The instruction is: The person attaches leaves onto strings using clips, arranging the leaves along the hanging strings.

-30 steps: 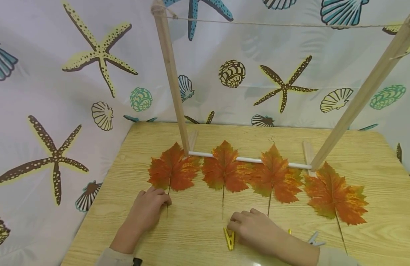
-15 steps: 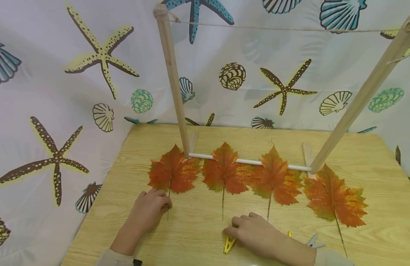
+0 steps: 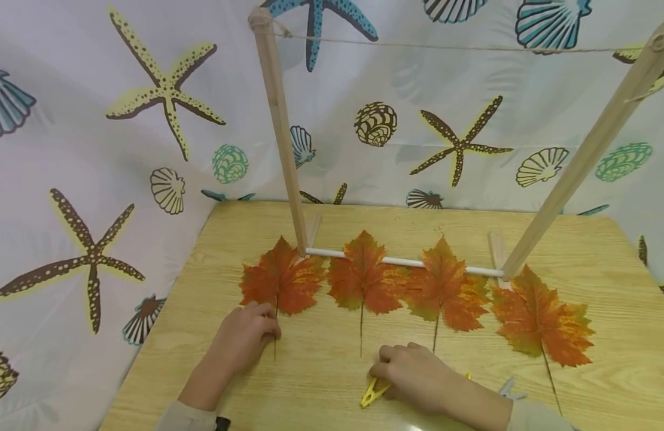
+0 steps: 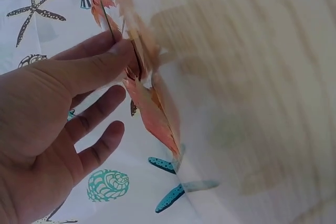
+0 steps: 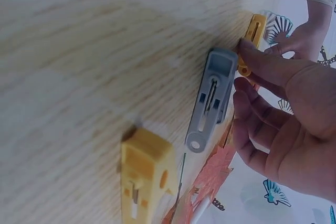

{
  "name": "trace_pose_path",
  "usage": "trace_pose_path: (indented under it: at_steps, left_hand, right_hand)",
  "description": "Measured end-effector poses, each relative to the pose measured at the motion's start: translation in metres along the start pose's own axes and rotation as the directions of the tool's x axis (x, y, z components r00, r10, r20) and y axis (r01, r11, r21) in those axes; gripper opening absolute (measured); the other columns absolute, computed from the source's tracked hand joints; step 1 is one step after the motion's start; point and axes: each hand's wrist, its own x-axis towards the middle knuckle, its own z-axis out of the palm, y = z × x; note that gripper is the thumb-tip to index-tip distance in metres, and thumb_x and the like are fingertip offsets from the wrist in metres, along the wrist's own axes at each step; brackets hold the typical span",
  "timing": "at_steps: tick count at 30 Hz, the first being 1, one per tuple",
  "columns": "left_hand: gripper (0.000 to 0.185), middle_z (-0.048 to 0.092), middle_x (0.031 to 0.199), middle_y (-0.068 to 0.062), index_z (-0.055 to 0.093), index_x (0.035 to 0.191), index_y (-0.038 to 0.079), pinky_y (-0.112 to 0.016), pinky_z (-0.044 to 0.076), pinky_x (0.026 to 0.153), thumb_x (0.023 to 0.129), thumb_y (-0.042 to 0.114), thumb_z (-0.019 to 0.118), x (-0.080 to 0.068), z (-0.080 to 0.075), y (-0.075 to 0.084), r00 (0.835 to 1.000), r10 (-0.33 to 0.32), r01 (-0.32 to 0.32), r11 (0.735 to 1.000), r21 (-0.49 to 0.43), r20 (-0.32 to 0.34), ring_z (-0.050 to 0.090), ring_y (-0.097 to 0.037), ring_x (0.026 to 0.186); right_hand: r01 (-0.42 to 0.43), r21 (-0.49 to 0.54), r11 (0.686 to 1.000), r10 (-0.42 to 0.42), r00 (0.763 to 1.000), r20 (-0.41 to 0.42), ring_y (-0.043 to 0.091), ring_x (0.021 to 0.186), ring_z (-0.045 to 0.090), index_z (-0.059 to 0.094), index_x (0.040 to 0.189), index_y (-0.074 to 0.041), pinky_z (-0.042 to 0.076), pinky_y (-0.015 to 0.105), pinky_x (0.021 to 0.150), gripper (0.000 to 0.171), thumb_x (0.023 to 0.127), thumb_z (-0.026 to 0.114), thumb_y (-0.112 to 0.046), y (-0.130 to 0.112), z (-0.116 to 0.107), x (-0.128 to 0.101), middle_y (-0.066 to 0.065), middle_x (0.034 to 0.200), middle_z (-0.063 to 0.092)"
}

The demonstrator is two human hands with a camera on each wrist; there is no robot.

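My left hand (image 3: 244, 335) pinches the thin stem of the leftmost orange-red artificial leaf (image 3: 280, 278) between thumb and index finger. In the left wrist view the other fingers of this left hand (image 4: 79, 103) are loosely bent, and the leaf (image 4: 149, 111) shows edge-on. My right hand (image 3: 415, 377) holds a yellow clothespin (image 3: 371, 396) by one end, close over the table. In the right wrist view that yellow clothespin (image 5: 257, 30) is at the thumb tip, and a grey clothespin (image 5: 212, 98) lies beside the fingers.
More leaves (image 3: 364, 272) lie in a row across the table (image 3: 310, 383). Behind them stands a wooden frame with a left post (image 3: 280, 120), a right post (image 3: 590, 149) and a string (image 3: 445, 46) between their tops. Another yellow clothespin (image 5: 147, 171) lies near the right wrist.
My right fingers have taken hold of the yellow clothespin, which has turned to a slant. The leftmost leaf and its stem have shifted slightly right with my left hand.
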Motion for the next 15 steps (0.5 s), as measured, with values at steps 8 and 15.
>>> trace_pose_path:
  at_steps: [8, 15]
  left_hand:
    - [0.014, 0.069, 0.093, 0.005, 0.079, 0.078, 0.020, -0.029, 0.055, 0.073, 0.074, 0.009, 0.085, -0.0023, 0.0061, -0.0051, 0.993, 0.121, -0.118, 0.986, -0.117, 0.012, 0.061, -0.014, 0.085]
    - [0.014, 0.073, 0.095, 0.005, 0.079, 0.081, 0.018, -0.029, 0.055, 0.074, 0.072, 0.008, 0.085, -0.0001, 0.0062, -0.0081, 0.970, 0.240, -0.241, 0.958, -0.153, -0.029, 0.063, -0.013, 0.085]
  right_hand:
    - [-0.006, 0.027, 1.000, 0.006, 1.000, 0.011, 0.002, 0.082, 0.057, 0.075, 0.107, -0.029, 0.038, 0.021, 0.063, 0.031, 0.079, 0.082, -0.039, 0.0019, 0.0012, -0.0023, -0.011, 0.093, 0.061]
    - [0.013, 0.041, 0.999, -0.012, 1.000, -0.005, -0.001, 0.080, 0.056, 0.076, 0.106, -0.027, 0.040, 0.020, 0.064, 0.028, 0.083, 0.078, -0.043, 0.0063, 0.0014, -0.0053, -0.011, 0.096, 0.064]
